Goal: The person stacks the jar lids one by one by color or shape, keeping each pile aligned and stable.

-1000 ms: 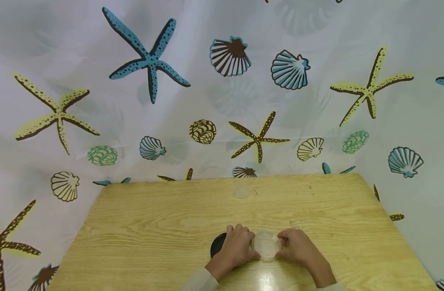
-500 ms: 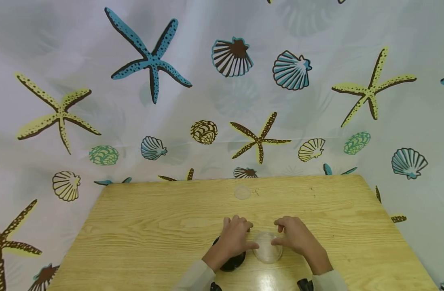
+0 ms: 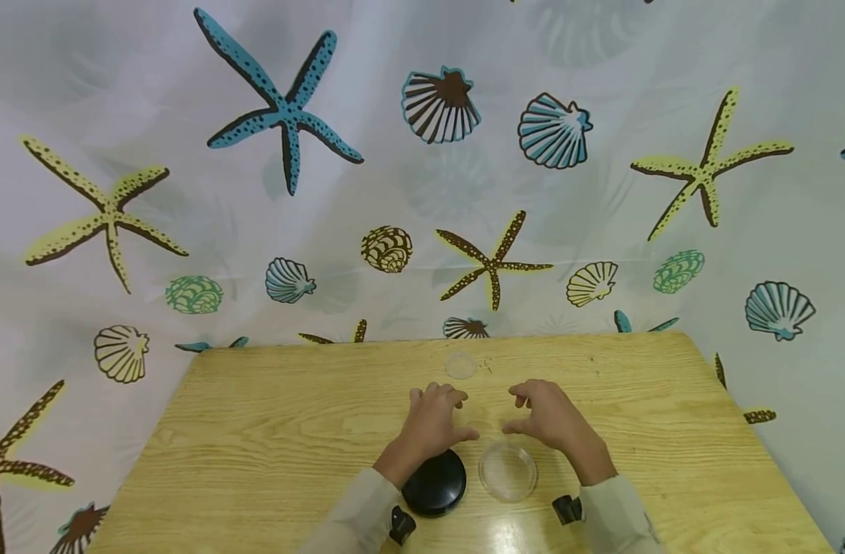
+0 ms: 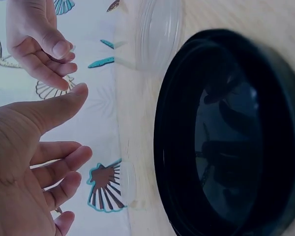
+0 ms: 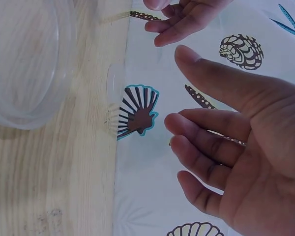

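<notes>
A glossy black round container [image 3: 434, 485] sits on the wooden table, with a clear round plastic container [image 3: 508, 471] close to its right. My left hand [image 3: 432, 419] hovers beyond the black container, its fingers loosely bent around nothing. Beyond the clear container, my right hand [image 3: 549, 415] is raised in the same way, thumb apart from fingers. The left wrist view shows the black container's raised rim [image 4: 162, 142] and reflective face. Part of the clear container [image 5: 29, 64] appears in the right wrist view, apart from the right hand.
A thin clear round disc [image 3: 460, 365] lies near the table's back edge. Behind the wooden table [image 3: 291, 431] hangs a white cloth [image 3: 353, 192] printed with starfish and shells. Small black devices are worn at both wrists.
Both hands have let go of the clear container and moved up and forward, away from it. It stays on the table, and the black container is now more exposed.
</notes>
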`<state>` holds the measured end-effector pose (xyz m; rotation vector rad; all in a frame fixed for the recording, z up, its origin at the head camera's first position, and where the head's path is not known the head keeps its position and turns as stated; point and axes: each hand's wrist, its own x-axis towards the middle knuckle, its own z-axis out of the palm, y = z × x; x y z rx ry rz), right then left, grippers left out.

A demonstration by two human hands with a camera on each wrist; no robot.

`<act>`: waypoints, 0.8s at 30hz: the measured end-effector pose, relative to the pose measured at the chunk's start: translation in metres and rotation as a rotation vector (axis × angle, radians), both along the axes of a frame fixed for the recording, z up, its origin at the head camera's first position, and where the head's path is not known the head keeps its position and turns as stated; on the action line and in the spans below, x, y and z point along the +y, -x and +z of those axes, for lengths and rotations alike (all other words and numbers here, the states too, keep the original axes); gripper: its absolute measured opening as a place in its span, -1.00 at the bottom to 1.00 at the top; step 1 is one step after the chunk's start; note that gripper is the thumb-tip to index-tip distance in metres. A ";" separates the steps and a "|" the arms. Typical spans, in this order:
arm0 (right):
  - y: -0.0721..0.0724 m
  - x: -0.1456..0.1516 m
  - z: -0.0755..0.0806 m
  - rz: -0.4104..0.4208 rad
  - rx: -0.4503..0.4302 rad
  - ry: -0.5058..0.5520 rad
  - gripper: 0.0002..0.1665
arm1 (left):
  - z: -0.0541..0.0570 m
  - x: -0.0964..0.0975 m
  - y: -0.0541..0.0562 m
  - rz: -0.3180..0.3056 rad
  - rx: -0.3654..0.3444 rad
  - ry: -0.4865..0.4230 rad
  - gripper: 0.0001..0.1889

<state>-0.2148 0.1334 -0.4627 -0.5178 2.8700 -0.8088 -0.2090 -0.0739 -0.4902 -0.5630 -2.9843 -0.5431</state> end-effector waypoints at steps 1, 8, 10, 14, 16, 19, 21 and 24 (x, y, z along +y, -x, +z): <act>0.003 -0.001 0.001 0.002 0.006 -0.001 -0.34 | 0.000 -0.001 0.002 0.005 -0.001 -0.009 -0.40; 0.020 -0.011 0.004 -0.001 0.021 0.014 -0.30 | -0.001 -0.006 0.015 0.030 0.008 -0.084 -0.41; 0.026 -0.014 0.005 -0.001 0.025 0.014 -0.29 | -0.001 -0.008 0.020 0.039 0.010 -0.095 -0.41; 0.038 -0.020 0.005 0.005 0.046 -0.004 -0.27 | 0.004 -0.013 0.031 0.065 0.005 -0.105 -0.38; 0.045 -0.023 0.005 0.005 0.053 -0.010 -0.26 | 0.005 -0.015 0.037 0.080 -0.003 -0.102 -0.37; 0.054 -0.027 0.004 0.003 0.054 -0.013 -0.24 | 0.006 -0.018 0.044 0.097 -0.018 -0.107 -0.36; 0.059 -0.029 0.001 0.003 0.050 -0.013 -0.23 | 0.005 -0.019 0.049 0.101 -0.031 -0.114 -0.36; 0.068 -0.034 -0.004 0.003 0.044 -0.013 -0.22 | 0.004 -0.019 0.055 0.104 -0.046 -0.114 -0.36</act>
